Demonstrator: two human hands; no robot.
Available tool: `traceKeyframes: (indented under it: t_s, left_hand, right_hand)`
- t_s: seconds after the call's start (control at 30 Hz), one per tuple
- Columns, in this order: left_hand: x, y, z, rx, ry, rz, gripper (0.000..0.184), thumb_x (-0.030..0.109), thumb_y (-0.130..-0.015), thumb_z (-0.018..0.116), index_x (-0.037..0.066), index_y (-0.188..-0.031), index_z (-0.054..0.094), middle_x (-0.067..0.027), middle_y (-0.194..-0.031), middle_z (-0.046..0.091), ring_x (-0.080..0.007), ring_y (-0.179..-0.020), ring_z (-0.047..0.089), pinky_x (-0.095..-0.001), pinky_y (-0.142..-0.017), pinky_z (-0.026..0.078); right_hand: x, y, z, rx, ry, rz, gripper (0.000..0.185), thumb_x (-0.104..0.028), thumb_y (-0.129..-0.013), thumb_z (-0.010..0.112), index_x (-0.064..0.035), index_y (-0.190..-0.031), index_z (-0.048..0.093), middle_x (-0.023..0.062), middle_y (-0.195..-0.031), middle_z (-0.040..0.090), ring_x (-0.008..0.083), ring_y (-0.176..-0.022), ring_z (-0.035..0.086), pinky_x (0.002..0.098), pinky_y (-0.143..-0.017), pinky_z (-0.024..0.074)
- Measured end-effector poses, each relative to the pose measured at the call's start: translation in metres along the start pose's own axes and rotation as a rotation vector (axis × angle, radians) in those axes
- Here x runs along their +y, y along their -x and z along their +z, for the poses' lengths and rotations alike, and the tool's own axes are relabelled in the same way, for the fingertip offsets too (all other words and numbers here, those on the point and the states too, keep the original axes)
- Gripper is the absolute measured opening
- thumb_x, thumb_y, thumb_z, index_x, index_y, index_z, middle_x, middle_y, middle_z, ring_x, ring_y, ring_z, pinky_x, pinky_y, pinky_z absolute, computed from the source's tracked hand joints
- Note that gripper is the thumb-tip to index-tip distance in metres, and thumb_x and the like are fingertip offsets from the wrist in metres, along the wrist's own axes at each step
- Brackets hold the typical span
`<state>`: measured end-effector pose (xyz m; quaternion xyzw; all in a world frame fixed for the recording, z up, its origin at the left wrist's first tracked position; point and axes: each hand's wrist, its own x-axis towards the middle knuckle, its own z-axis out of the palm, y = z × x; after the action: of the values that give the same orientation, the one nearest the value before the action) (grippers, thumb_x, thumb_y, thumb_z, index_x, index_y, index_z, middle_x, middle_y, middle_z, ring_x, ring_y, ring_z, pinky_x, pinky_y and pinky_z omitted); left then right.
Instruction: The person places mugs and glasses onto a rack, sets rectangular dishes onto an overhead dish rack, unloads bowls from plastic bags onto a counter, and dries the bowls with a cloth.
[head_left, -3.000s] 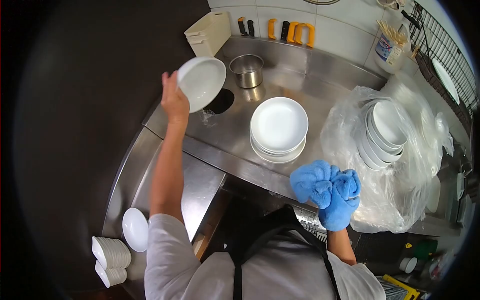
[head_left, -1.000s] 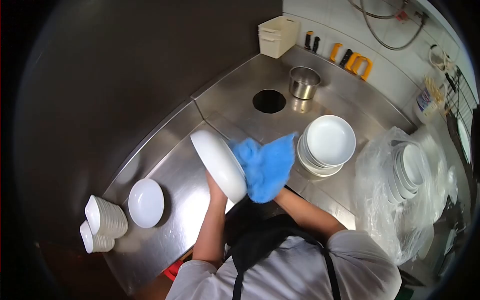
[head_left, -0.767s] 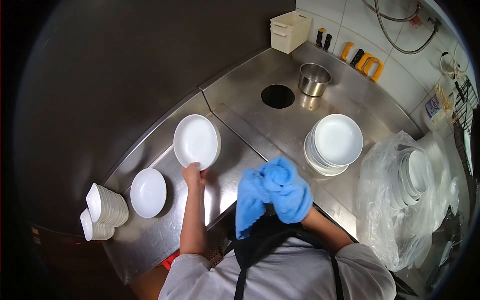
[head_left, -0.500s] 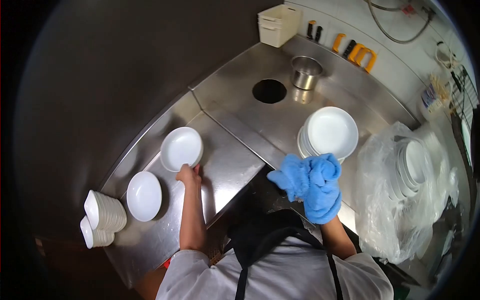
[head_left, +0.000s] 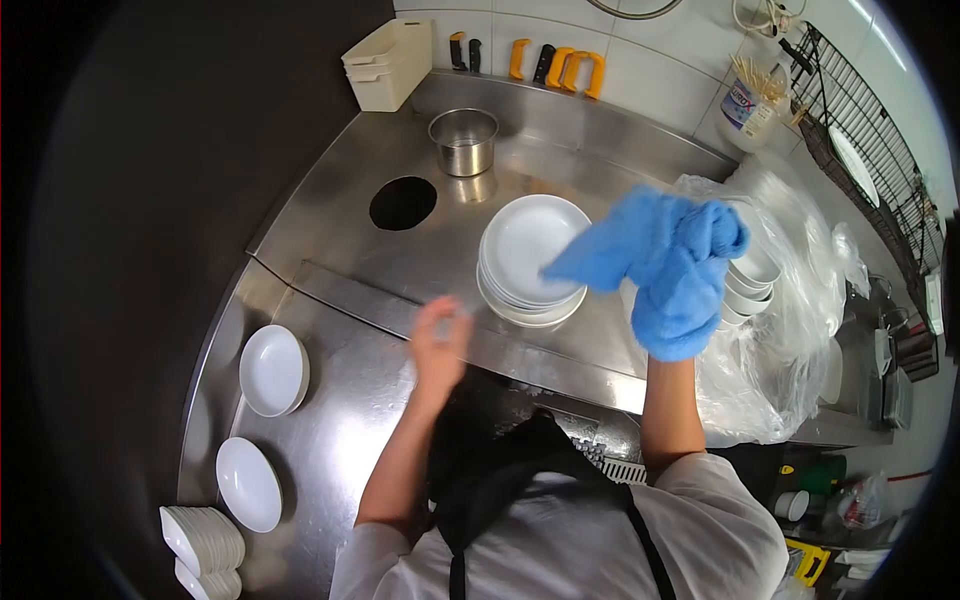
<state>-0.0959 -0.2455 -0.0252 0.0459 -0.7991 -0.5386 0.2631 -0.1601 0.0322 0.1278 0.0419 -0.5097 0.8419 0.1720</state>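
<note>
My left hand (head_left: pixel 440 345) is in the air over the front of the steel counter, blurred by motion. Its fingers look apart, with nothing in them. Just beyond it stands a stack of white plates (head_left: pixel 535 245). A blue towel (head_left: pixel 650 240) covers my right hand (head_left: pixel 685 295), which grips it with the fingers hidden. The towel hangs between that stack and some white bowls (head_left: pixel 750 285) in clear plastic wrap (head_left: pixel 790 350). On the left, a white bowl (head_left: pixel 272 370) rests on the steel, apparently stacked on another, beside an oval white dish (head_left: pixel 249 484).
Stacked small white dishes (head_left: pixel 205 540) stand at the lower left. A steel pot (head_left: pixel 464 140) sits behind a round hole (head_left: pixel 403 203) in the counter. Knives (head_left: pixel 545 65) line the back wall, near a cream bin (head_left: pixel 388 65). A wire rack (head_left: pixel 860 120) hangs at right.
The view has turned right. My left hand has let go of the white bowl and moved right, toward the plate stack. My right hand has carried the towel toward the wrapped bowls.
</note>
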Motion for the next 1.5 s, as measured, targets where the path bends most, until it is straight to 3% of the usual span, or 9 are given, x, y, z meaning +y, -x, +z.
traceKeyframes:
  t_s: [0.03, 0.13, 0.23, 0.3, 0.6, 1.0, 1.23, 1.37, 1.5]
  left_hand:
    - [0.047, -0.010, 0.025, -0.210, -0.051, -0.002, 0.037, 0.021, -0.085, 0.073, 0.001, -0.115, 0.065, -0.0201, -0.130, 0.058, -0.0356, -0.121, 0.056, -0.0439, -0.102, 0.044]
    - [0.063, -0.023, 0.112, -0.262, -0.543, 0.445, 0.047, 0.031, -0.088, 0.067, 0.000, -0.123, 0.061, -0.0217, -0.140, 0.050, -0.0382, -0.132, 0.044, -0.0583, -0.112, 0.028]
    - [0.050, -0.030, 0.160, -0.476, -0.837, 0.284, 0.041, 0.031, -0.090, 0.064, 0.001, -0.117, 0.064, -0.0208, -0.131, 0.055, -0.0382, -0.123, 0.051, -0.0550, -0.107, 0.035]
    - [0.046, -0.028, 0.168, -0.534, -0.705, 0.269, 0.026, 0.027, -0.092, 0.061, 0.002, -0.099, 0.067, -0.0172, -0.112, 0.063, -0.0311, -0.100, 0.064, -0.0448, -0.077, 0.053]
    - [0.075, -0.057, 0.141, -0.258, -0.502, 0.462, 0.033, 0.031, -0.092, 0.065, 0.005, -0.074, 0.056, -0.0136, -0.067, 0.065, -0.0348, -0.061, 0.065, -0.0460, -0.054, 0.051]
    - [0.055, -0.061, 0.140, -0.060, -0.493, 0.711, 0.038, 0.036, -0.081, 0.077, 0.011, -0.065, 0.052, -0.0067, -0.058, 0.059, -0.0257, -0.050, 0.060, -0.0372, -0.045, 0.046]
    - [0.079, -0.071, 0.126, -0.009, -0.277, 0.546, 0.038, 0.035, -0.082, 0.076, 0.006, -0.068, 0.057, -0.0144, -0.061, 0.060, -0.0353, -0.055, 0.061, -0.0422, -0.050, 0.048]
    - [0.101, -0.080, 0.104, 0.064, -0.223, 0.182, 0.038, 0.032, -0.088, 0.071, 0.000, -0.073, 0.058, -0.0162, -0.066, 0.062, -0.0307, -0.057, 0.060, -0.0413, -0.054, 0.046]
    - [0.108, -0.114, 0.075, 0.266, 0.177, -0.122, 0.037, 0.030, -0.095, 0.066, -0.003, -0.078, 0.061, -0.0097, -0.069, 0.063, -0.0130, -0.064, 0.054, -0.0337, -0.061, 0.046]
  right_hand:
    - [-0.001, -0.006, -0.004, 0.015, 0.002, -0.028, 0.009, -0.007, -0.095, 0.056, -0.0102, -0.091, 0.049, 0.0019, -0.083, 0.050, 0.0150, -0.075, 0.052, 0.0270, -0.066, 0.0472]
    - [0.002, -0.013, -0.020, 0.048, 0.024, -0.066, 0.008, -0.007, -0.095, 0.056, -0.0101, -0.092, 0.049, 0.0020, -0.083, 0.050, 0.0151, -0.076, 0.052, 0.0270, -0.067, 0.0472]
    - [0.001, -0.011, -0.043, 0.082, 0.043, -0.077, 0.008, -0.007, -0.095, 0.055, -0.0101, -0.092, 0.049, 0.0021, -0.084, 0.050, 0.0152, -0.077, 0.052, 0.0270, -0.068, 0.0471]
    - [-0.002, -0.008, -0.061, 0.104, 0.057, -0.079, 0.007, -0.008, -0.095, 0.055, -0.0100, -0.092, 0.049, 0.0021, -0.084, 0.050, 0.0153, -0.077, 0.052, 0.0270, -0.069, 0.0471]
    - [-0.004, -0.001, -0.107, 0.158, 0.108, -0.082, 0.006, -0.009, -0.096, 0.054, -0.0099, -0.093, 0.049, 0.0023, -0.085, 0.050, 0.0156, -0.079, 0.052, 0.0269, -0.071, 0.0470]
    - [0.069, 0.026, -0.078, -0.064, 0.431, -0.100, 0.004, -0.011, -0.096, 0.052, -0.0097, -0.094, 0.049, 0.0026, -0.086, 0.050, 0.0160, -0.081, 0.053, 0.0268, -0.075, 0.0468]
    - [0.123, 0.026, -0.041, -0.222, 0.675, -0.221, 0.004, -0.012, -0.097, 0.051, -0.0096, -0.095, 0.048, 0.0028, -0.087, 0.050, 0.0162, -0.083, 0.053, 0.0267, -0.077, 0.0467]
    - [0.141, 0.024, -0.051, -0.252, 0.614, -0.244, 0.005, -0.005, -0.094, 0.049, -0.0099, -0.093, 0.047, 0.0014, -0.086, 0.047, 0.0149, -0.082, 0.049, 0.0250, -0.078, 0.0431]
    - [0.149, 0.020, -0.055, -0.248, 0.453, -0.149, 0.017, 0.005, -0.089, 0.052, -0.0103, -0.088, 0.043, 0.0000, -0.083, 0.044, 0.0135, -0.079, 0.045, 0.0237, -0.076, 0.0403]
